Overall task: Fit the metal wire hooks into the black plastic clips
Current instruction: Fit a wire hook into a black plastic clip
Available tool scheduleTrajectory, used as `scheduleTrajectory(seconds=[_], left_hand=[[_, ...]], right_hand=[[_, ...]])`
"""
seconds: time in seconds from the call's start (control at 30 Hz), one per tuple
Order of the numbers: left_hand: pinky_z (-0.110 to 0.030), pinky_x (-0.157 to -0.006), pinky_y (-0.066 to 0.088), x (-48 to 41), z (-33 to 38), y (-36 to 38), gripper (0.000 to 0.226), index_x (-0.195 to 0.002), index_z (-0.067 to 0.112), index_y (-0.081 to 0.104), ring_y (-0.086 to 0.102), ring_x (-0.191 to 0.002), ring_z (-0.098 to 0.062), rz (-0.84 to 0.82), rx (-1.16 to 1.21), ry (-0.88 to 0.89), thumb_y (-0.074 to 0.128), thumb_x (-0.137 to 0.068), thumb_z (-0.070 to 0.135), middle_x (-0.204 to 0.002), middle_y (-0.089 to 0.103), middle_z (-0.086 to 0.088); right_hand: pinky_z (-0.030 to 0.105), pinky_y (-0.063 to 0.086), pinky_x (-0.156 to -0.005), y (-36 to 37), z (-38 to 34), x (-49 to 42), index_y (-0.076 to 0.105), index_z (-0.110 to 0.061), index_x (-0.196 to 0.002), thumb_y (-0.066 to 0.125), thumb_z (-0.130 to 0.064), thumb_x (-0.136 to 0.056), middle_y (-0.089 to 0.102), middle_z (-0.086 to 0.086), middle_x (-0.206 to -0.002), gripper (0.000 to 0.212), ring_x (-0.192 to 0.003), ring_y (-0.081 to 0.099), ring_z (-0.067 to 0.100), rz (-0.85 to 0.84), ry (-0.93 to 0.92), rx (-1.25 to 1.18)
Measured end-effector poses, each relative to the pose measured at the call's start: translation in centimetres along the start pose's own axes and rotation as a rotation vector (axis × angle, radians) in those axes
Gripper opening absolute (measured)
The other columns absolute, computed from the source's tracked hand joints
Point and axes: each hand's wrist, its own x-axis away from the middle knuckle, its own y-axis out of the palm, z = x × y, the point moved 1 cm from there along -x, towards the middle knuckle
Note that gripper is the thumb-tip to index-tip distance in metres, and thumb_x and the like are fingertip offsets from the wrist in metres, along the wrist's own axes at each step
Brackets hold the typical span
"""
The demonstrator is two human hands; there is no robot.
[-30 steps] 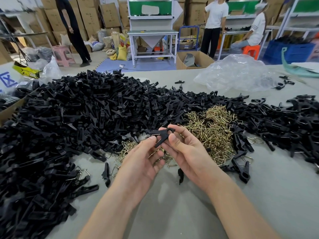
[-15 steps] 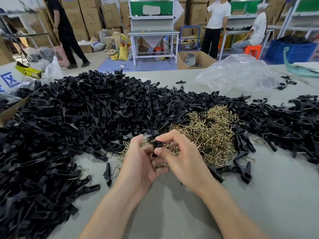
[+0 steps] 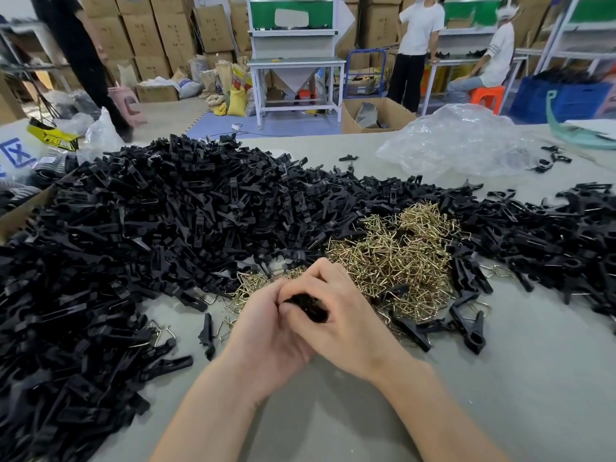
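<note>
Two bare hands close together over a small black plastic clip point(image 3: 308, 305), above the grey table top point(image 3: 516, 378).

Nearest, the left hand point(image 3: 266, 331) and right hand point(image 3: 346, 321) touch each other, fingers of both curled in and clamped on the clip, which shows only as a dark patch between them; whether a wire hook sits in it cannot be told. Just beyond the hands lies a tangled heap of brass-coloured metal wire hooks point(image 3: 393, 258), with a few loose black clips with wire loops point(image 3: 466, 321) beside it on the right. Behind and to the left spreads a large mound of black plastic clips point(image 3: 166, 235). Farther back on the right rests a crumpled clear plastic bag point(image 3: 460, 141), and past the table edge stands an open brown cardboard box point(image 3: 376, 115).
</note>
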Motion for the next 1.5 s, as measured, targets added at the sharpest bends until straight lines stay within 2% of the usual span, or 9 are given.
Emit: scheduleTrajectory(seconds=[0.17,0.27,0.37,0.6,0.7,1.03,1.27,1.4,1.5], left_hand=[[-0.032,-0.067,0.058,-0.1,0.0,0.1,0.02,-0.08,0.01,0.075,0.07,-0.077,-0.021,0.025,-0.02,0.019,0.058,-0.077,0.019,-0.083,0.068,-0.008],[-0.028,-0.063,0.056,-0.1,-0.1,0.5,0.02,-0.075,0.015,0.075,0.065,-0.071,-0.016,0.044,-0.022,0.036,0.059,-0.08,0.025,-0.077,0.065,-0.003],[-0.025,-0.058,0.052,0.1,-0.1,1.0,0.028,-0.067,0.018,0.073,0.057,-0.061,-0.012,0.062,-0.028,0.039,0.058,-0.084,0.033,-0.066,0.056,0.001],[-0.026,-0.048,0.051,-0.1,-0.3,1.4,0.031,-0.08,0.018,0.066,0.048,-0.06,-0.013,0.209,-0.05,0.099,0.056,-0.096,0.043,-0.064,0.048,0.0],[-0.025,-0.05,0.051,-0.2,-0.4,1.5,0.031,-0.084,0.018,0.066,0.047,-0.061,-0.013,0.236,-0.062,0.128,0.054,-0.098,0.043,-0.066,0.049,0.001],[-0.025,-0.046,0.051,-0.1,-0.6,1.5,0.044,-0.067,0.022,0.076,0.046,-0.047,-0.009,0.258,-0.059,0.175,0.056,-0.098,0.047,-0.056,0.049,0.003],[-0.027,-0.05,0.051,-0.4,-0.7,0.9,0.033,-0.094,0.016,0.069,0.046,-0.054,-0.011,0.233,-0.064,0.182,0.052,-0.1,0.044,-0.064,0.046,0.0],[-0.027,-0.056,0.054,-0.4,-0.3,0.8,0.043,-0.086,0.012,0.065,0.053,-0.056,-0.013,0.181,-0.043,0.189,0.045,-0.101,0.047,-0.066,0.05,-0.004],[-0.032,-0.068,0.056,-0.3,0.0,0.8,0.047,-0.107,0.008,0.065,0.063,-0.077,-0.021,0.157,-0.09,0.208,0.04,-0.102,0.048,-0.086,0.063,-0.011]], right_hand=[[0.024,0.039,-0.095,0.3,-0.2,0.0,0.074,-0.022,-0.102,0.07,-0.022,-0.09,0.049,-0.007,-0.098,0.012,-0.099,0.043,0.008,0.007,-0.016,0.042],[0.03,0.043,-0.094,0.5,-0.1,0.0,0.072,-0.022,-0.101,0.07,-0.022,-0.09,0.049,-0.004,-0.106,0.012,-0.106,0.044,0.011,-0.025,0.006,0.014],[0.023,0.043,-0.087,0.6,0.0,0.1,0.072,-0.024,-0.102,0.069,-0.023,-0.09,0.047,-0.005,-0.112,0.012,-0.107,0.044,0.014,-0.057,0.036,-0.006],[0.016,0.042,-0.078,0.8,0.2,0.1,0.066,-0.031,-0.097,0.07,-0.025,-0.09,0.043,-0.011,-0.114,0.01,-0.096,0.047,0.011,-0.068,0.079,-0.077],[0.019,0.044,-0.077,0.8,0.3,0.1,0.064,-0.032,-0.096,0.07,-0.027,-0.09,0.043,-0.013,-0.115,0.009,-0.097,0.048,0.013,-0.076,0.082,-0.082],[0.026,0.052,-0.081,0.9,0.5,0.1,0.06,-0.032,-0.091,0.07,-0.028,-0.09,0.043,-0.014,-0.119,0.011,-0.105,0.053,0.011,-0.075,0.068,-0.108],[0.023,0.048,-0.085,1.0,0.6,0.2,0.065,-0.027,-0.099,0.067,-0.025,-0.092,0.047,-0.014,-0.12,0.008,-0.108,0.051,0.009,-0.054,0.039,-0.067],[0.019,0.042,-0.091,1.0,0.6,0.1,0.067,-0.029,-0.108,0.063,-0.034,-0.095,0.052,-0.015,-0.116,0.014,-0.104,0.051,0.008,-0.003,0.026,-0.053],[0.015,0.04,-0.095,0.2,1.0,-0.2,0.065,-0.032,-0.11,0.058,-0.041,-0.099,0.059,-0.021,-0.112,0.016,-0.115,0.054,0.007,0.086,0.059,-0.095]])
